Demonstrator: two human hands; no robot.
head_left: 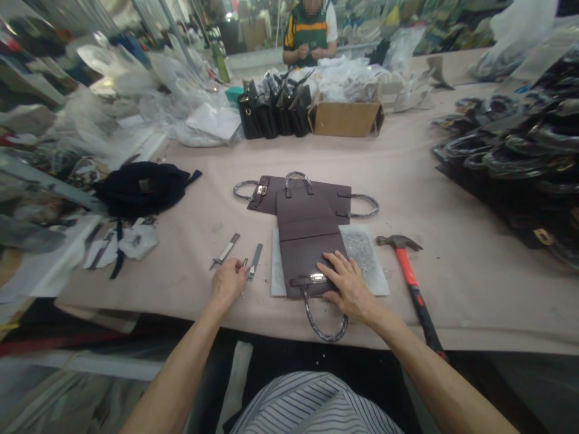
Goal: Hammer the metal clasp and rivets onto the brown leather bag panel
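A dark brown leather bag panel (312, 244) lies flat, a plastic-wrapped handle (326, 334) at its near end beside a metal clasp (318, 278). My right hand (350, 286) rests open on this panel, fingers spread, close to the clasp. Left of it, my left hand (230, 281) is closed in a pinch, with a small metal piece (245, 263) showing at the fingertips; its exact kind is unclear. Two thin metal tools, one (228, 248) beyond that hand and another (256, 259) to its right, lie on the table. Beneath the panel is a pale stone slab (368, 265).
Another brown panel (266, 202) lies crosswise under the far end. A red-handled claw hammer (407, 271) lies right. Dark bag parts (520, 169) are piled far right. Black bags (275, 111) and a cardboard box (346, 119) stand behind. Across the table is a person (310, 36).
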